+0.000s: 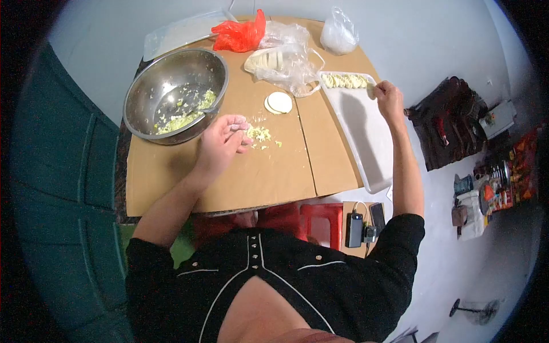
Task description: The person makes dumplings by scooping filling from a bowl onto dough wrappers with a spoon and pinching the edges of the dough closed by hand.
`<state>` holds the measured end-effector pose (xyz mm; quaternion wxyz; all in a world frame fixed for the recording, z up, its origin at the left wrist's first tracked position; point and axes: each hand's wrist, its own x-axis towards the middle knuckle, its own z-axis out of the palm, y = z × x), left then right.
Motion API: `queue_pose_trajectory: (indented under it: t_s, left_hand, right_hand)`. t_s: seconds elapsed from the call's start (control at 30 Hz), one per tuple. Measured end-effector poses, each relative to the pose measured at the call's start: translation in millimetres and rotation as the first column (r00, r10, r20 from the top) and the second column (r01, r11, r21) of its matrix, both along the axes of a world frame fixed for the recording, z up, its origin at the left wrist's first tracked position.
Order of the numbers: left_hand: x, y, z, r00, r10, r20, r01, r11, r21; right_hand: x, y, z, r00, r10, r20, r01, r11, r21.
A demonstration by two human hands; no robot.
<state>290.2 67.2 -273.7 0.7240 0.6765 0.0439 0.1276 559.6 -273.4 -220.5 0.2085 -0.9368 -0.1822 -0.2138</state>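
Observation:
My left hand (223, 140) hovers over the table beside the steel bowl (171, 63), its floury fingers loosely bent and apart with nothing in them. Chopped pale-green filling (260, 134) lies scattered by its fingertips, and more filling (180, 122) is in the bowl. Two round dough wrappers (279, 103) lie overlapped just beyond. At the far right, my right hand (390, 100) is closed, fingertips at the end dumpling (370, 88) by the white tray's edge; the fingers partly hide it. A row of dumplings (345, 81) lines the far end of the white tray (372, 166).
Behind the wrappers lie a clear bag with pale dough pieces (269, 60), a red plastic bag (240, 33) and a knotted white bag (339, 34). Cardboard (246, 183) covers the table. A red stool (322, 226) and a power bank (354, 230) are below its front edge.

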Motion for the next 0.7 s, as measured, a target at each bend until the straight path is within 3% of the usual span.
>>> queue_pose_trajectory:
  t_s: [0.13, 0.3, 0.43, 0.7]
  left_hand:
    - [2, 0, 0, 0.999, 0.018, -0.041, -0.016, 0.999, 0.041]
    - [-2, -2, 11, 0.986, 0.033, -0.161, -0.019, 0.996, 0.091]
    - [-8, -2, 8, 0.997, -0.004, -0.075, 0.014, 0.991, 0.135]
    - [-10, -2, 8, 0.997, -0.030, -0.072, 0.041, 0.987, 0.153]
  right_hand:
    - [47, -17, -5, 0.990, -0.131, 0.043, 0.133, 0.990, -0.036]
    - [100, -20, -29, 0.980, -0.147, 0.133, 0.163, 0.979, -0.124]
    - [132, -18, -46, 0.974, -0.148, 0.169, 0.191, 0.944, -0.268]
    - [143, -9, -53, 0.988, -0.153, 0.024, 0.154, 0.953, -0.262]
